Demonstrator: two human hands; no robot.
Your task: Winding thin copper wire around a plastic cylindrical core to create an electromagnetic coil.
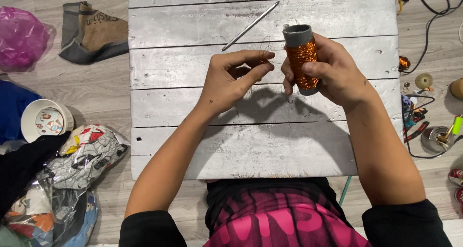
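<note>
My right hand grips a grey spool wound with orange copper wire, held upright above the grey wooden board. My left hand is just to its left, thumb and fingers pinched on a thin strand of wire that loops from the spool. The strand is very fine and hard to follow. A thin metal rod lies diagonally on the board beyond my hands.
On the floor to the left are a pink plastic bag, a brown and grey cloth bag, a white cup and clear bags of printed fabric. Cables, small tools and another copper coil lie at the right.
</note>
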